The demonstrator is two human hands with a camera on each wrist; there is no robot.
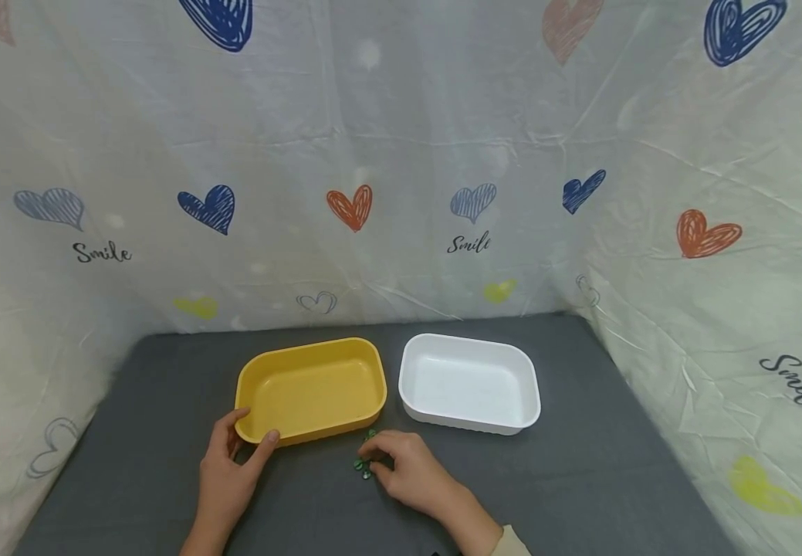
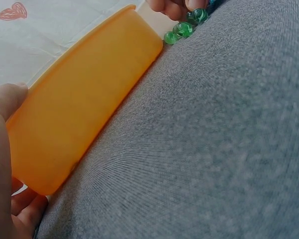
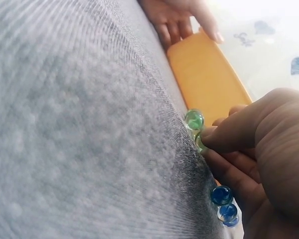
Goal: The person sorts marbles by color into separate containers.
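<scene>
At the near left corner of a yellow tray [image 1: 312,390], my left hand [image 1: 227,471] holds the wall, thumb at the rim and fingers around the corner. Just off the tray's near right corner, my right hand [image 1: 407,471] reaches down to a small group of glass marbles [image 1: 362,465] on the cloth. Its thumb and fingers pinch a green marble [image 3: 199,141], partly hidden by the thumb. Another green marble [image 3: 194,119] lies beside it, and blue marbles [image 3: 222,195] show under the hand. In the left wrist view, green marbles [image 2: 183,30] lie near the tray's end.
A white tray [image 1: 470,382] stands right of the yellow one, with a narrow gap between them. Dark grey cloth [image 1: 581,479] covers the table. A pale curtain [image 1: 401,100] printed with hearts hangs behind and along both sides.
</scene>
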